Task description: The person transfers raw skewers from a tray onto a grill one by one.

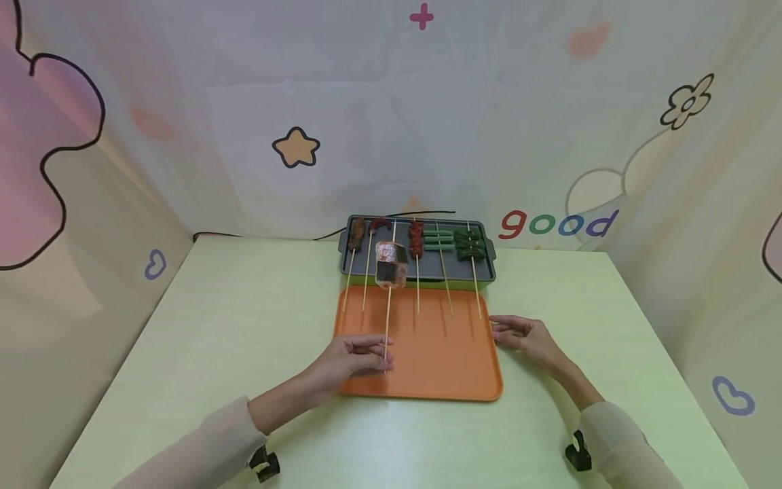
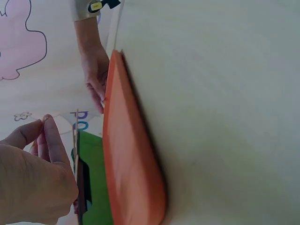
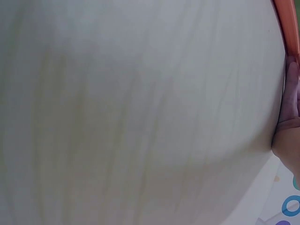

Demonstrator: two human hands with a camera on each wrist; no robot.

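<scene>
In the head view my left hand pinches the lower end of a wooden stick. This stick carries a skewer of pinkish toy food with black patches, held upright above the orange tray. The food's top overlaps the grill in this view. My right hand is at the tray's right edge, its fingertips touching the rim. The left wrist view shows the left hand's fingers together beside the thin stick. Only part of the right hand shows in the right wrist view, against the tray's edge.
Behind the tray stands a toy grill with a dark top and green side. Several skewers lie on it, among them brown meat, red meat and dark green leaves; their sticks reach over the tray. A printed curtain surrounds the table.
</scene>
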